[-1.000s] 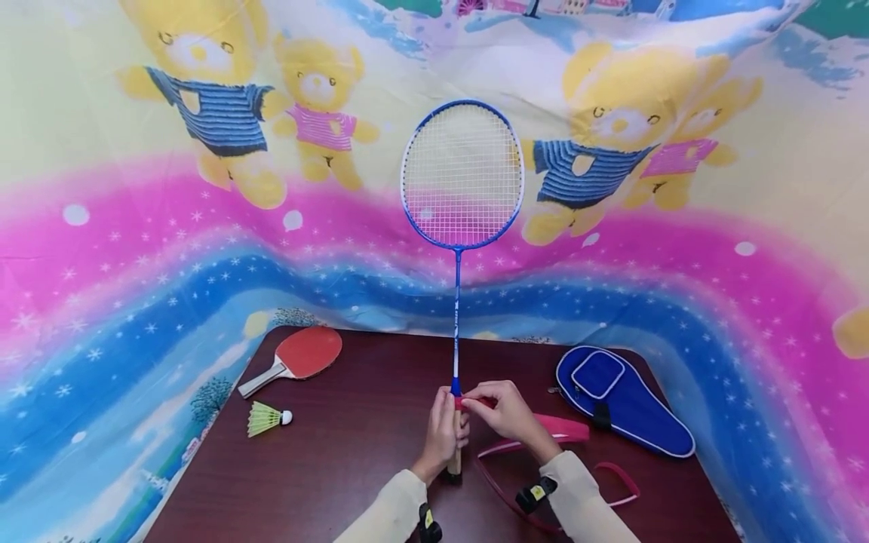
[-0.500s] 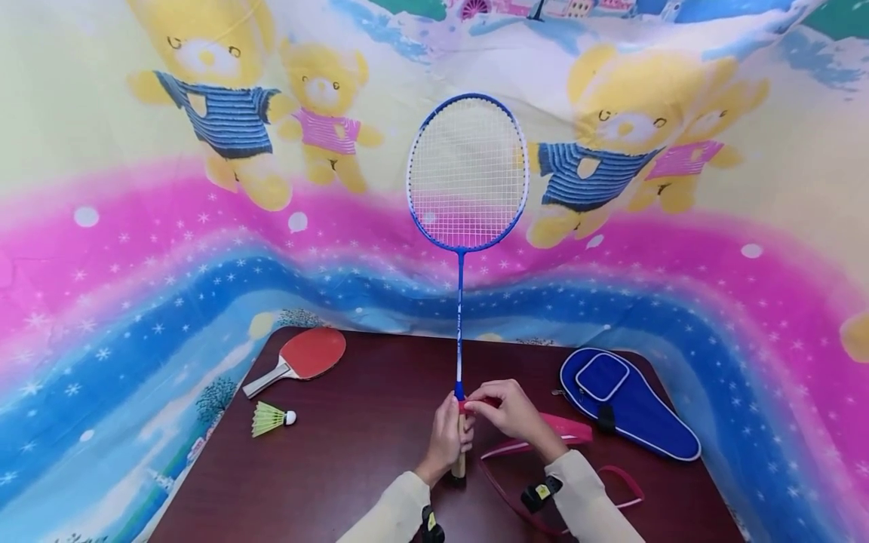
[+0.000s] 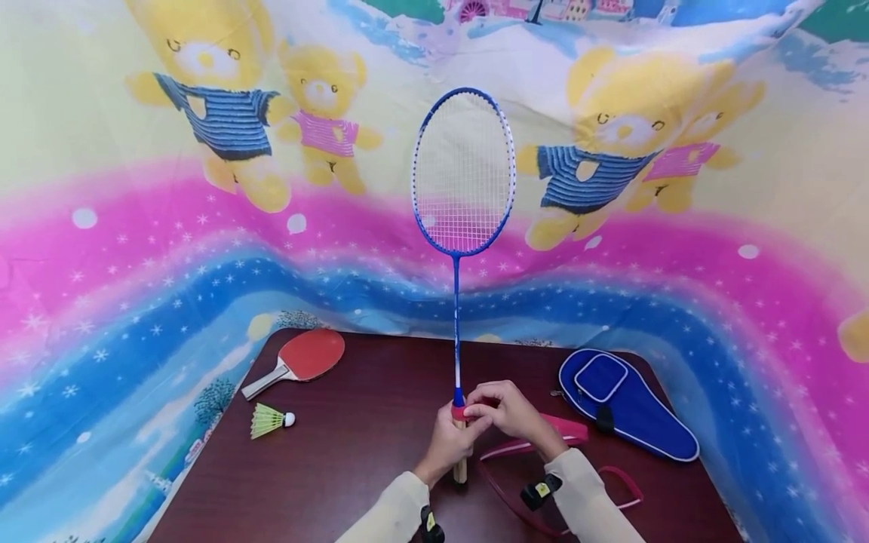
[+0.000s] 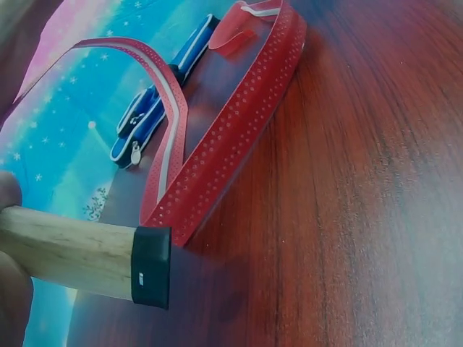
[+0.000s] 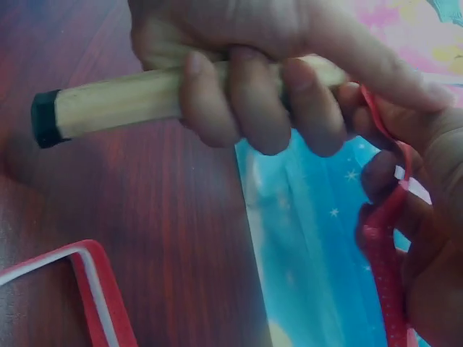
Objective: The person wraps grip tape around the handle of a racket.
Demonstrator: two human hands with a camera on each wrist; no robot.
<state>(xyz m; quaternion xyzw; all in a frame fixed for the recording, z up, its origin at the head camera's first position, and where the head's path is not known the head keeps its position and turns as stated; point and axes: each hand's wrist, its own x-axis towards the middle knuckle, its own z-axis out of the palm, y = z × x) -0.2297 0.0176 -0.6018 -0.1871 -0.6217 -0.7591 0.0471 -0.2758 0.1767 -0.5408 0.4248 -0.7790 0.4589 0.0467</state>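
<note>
A blue-and-white badminton racket (image 3: 457,324) stands upright, head at the top. My left hand (image 3: 446,446) grips its bare wooden handle (image 5: 119,108), with several fingers curled round the wood and the thumb reaching across to the right hand. A black cap (image 4: 150,267) closes the handle's end. Red perforated grip tape (image 4: 226,144) circles the top of the handle just under the blue cone. Its strip runs between the fingers of my right hand (image 3: 511,416), which pinches it close beside the handle. From there the tape loops down onto the table.
At the left of the dark wooden table (image 3: 366,483) lie a red table tennis bat (image 3: 312,353) and a yellow shuttlecock (image 3: 268,420). A blue bat case (image 3: 634,411) lies at the right. Behind hangs a cloth (image 3: 380,249) printed with bears.
The racket has turned about its shaft, so its head looks narrower. The left thumb has moved over to the right hand, and the tape now lies against the handle's top.
</note>
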